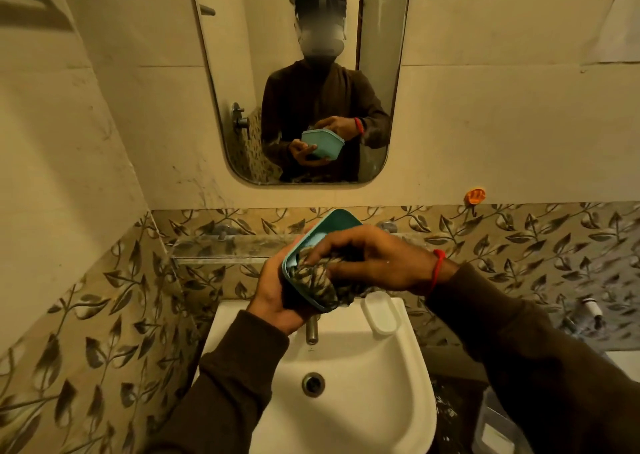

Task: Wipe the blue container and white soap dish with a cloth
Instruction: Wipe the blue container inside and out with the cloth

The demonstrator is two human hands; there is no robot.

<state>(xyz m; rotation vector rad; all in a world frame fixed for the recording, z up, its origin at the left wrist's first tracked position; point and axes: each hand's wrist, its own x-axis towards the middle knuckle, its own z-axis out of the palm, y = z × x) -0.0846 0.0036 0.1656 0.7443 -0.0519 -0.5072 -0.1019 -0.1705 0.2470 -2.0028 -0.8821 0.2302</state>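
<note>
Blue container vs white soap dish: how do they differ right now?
The blue container is held tilted in the left hand, above the sink; the white soap dish lies flat on its rim. The right hand presses a cloth into the container; the dish is untouched.

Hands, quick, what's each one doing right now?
Left hand: closed around the blue container, holding it tilted above the sink.
Right hand: closed on the patterned cloth, pressing it into the container.

one blue container [325,226], one cloth [317,282], one white soap dish [381,315], two hands.
</note>
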